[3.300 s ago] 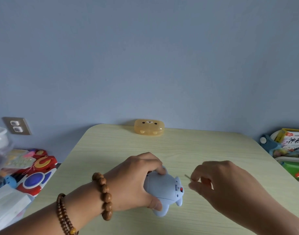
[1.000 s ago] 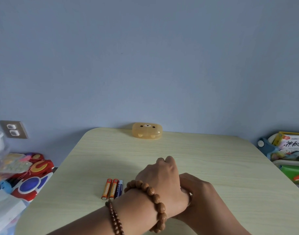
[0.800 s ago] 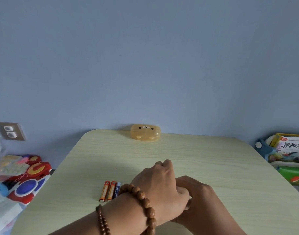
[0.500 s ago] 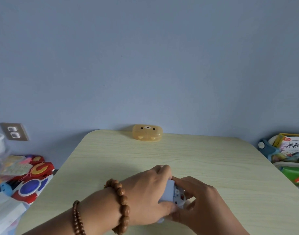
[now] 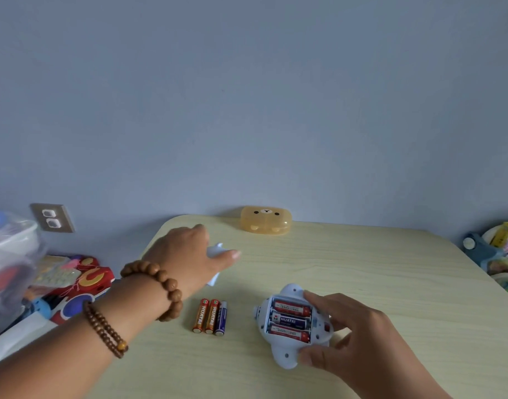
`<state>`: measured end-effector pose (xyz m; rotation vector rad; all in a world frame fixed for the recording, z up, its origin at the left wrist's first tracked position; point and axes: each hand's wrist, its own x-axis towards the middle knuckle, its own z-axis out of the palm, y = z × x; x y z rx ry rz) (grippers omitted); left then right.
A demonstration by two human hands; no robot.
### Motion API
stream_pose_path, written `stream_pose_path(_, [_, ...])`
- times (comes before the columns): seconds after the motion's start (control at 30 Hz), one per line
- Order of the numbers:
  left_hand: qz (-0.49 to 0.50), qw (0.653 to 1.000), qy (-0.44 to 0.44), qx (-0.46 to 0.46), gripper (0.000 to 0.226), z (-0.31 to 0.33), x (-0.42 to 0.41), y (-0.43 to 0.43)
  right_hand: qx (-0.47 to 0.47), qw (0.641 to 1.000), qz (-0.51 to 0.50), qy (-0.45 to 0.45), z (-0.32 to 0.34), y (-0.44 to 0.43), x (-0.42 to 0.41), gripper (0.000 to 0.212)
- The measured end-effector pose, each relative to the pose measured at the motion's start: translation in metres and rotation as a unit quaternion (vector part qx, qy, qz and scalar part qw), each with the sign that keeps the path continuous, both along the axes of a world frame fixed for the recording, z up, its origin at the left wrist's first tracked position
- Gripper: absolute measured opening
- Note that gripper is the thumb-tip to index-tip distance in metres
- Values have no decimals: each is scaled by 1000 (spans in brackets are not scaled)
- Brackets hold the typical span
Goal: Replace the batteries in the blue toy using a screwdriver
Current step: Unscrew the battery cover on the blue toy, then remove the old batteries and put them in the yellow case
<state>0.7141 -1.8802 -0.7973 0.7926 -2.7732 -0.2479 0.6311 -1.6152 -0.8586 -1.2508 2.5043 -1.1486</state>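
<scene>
The blue toy (image 5: 290, 326) lies belly-up on the table (image 5: 376, 269), well apart from its right and far edges, gripped at the side by the right hand (image 5: 356, 338), while the left hand (image 5: 186, 254), stretched toward the far left corner, clutches a pale blue piece (image 5: 215, 250) (possibly the battery cover, mostly hidden).

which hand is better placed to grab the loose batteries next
Left, probably: the loose batteries lie left of the blue toy, while the right hand grips the toy. The left hand must first put down the pale cover it holds.
</scene>
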Motion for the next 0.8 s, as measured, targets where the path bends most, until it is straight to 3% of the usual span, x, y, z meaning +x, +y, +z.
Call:
stream_pose_path(0.17, [87,989,-105,-59,62,-26,13,-38,1,1000,5,-12,0,1,0,81])
stream_pose_path(0.4, [68,980,-184,-38,67,-33,22,-41,-2,999,9,-31,4,1,1,80])
stream_pose_path(0.8, [67,973,-222,-20,74,-33,21,-38,9,998,-5,-60,7,2,1,79])
